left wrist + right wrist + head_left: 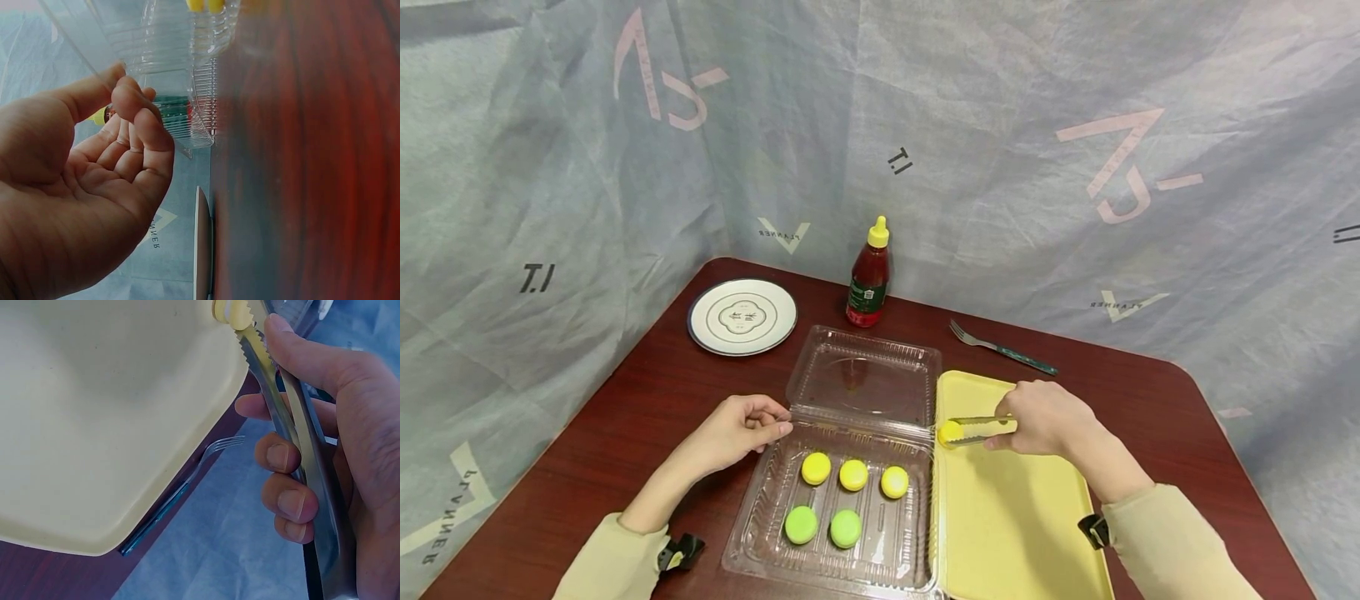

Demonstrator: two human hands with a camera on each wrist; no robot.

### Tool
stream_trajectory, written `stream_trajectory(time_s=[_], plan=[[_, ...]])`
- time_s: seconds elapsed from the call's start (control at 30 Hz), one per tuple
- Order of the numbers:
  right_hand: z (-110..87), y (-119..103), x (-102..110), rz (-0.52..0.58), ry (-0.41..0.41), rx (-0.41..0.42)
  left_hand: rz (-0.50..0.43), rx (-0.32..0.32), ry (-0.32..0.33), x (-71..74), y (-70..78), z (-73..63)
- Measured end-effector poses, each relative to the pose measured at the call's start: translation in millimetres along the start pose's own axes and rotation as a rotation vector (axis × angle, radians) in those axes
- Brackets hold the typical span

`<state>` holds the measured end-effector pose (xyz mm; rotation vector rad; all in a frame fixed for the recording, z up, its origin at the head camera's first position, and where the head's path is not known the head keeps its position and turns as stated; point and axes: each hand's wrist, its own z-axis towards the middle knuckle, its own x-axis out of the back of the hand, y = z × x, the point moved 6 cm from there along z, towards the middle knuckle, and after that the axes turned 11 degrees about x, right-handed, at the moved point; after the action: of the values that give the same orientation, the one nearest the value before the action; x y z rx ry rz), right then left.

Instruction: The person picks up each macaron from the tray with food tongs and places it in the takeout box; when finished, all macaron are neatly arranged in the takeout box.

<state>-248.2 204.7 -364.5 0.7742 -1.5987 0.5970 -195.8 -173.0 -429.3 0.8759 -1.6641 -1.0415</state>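
My left hand point(737, 433) pinches the rim of a clear plastic container point(887, 542) between thumb and fingertips, near its hinge at the left side. The container lies open, its lid point(868, 392) folded back. Inside are three yellow macarons point(853, 475) in one row and two green macarons point(846, 528) in front of them. My right hand point(1048, 421) grips metal tongs point(315, 469) with serrated tips. Between the tips is another yellow macaron point(951, 433), over the left edge of a yellow tray point(1015, 508).
Behind the lid stands a red sauce bottle point(867, 287) with a yellow cap. A white plate point(742, 337) sits at the back left. Beyond the tray lies a fork point(1003, 350) with a green handle. Grey cloth point(962, 150) hangs around the table's far edges.
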Motion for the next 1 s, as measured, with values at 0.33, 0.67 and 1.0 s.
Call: stream_trajectory(time_s=[0.33, 0.67, 1.0], plan=[[1.6, -2, 1, -0.009, 0.004, 0.017, 0.001, 0.000, 0.001, 0.1, -0.4, 0.0], [1.8, -3, 4, -0.009, -0.006, 0.017, 0.000, -0.004, -0.002, -0.5, 0.2, 0.1], [-3.2, 0, 14, 0.004, -0.018, -0.002, 0.000, -0.008, -0.002, -0.1, 0.6, -0.2]])
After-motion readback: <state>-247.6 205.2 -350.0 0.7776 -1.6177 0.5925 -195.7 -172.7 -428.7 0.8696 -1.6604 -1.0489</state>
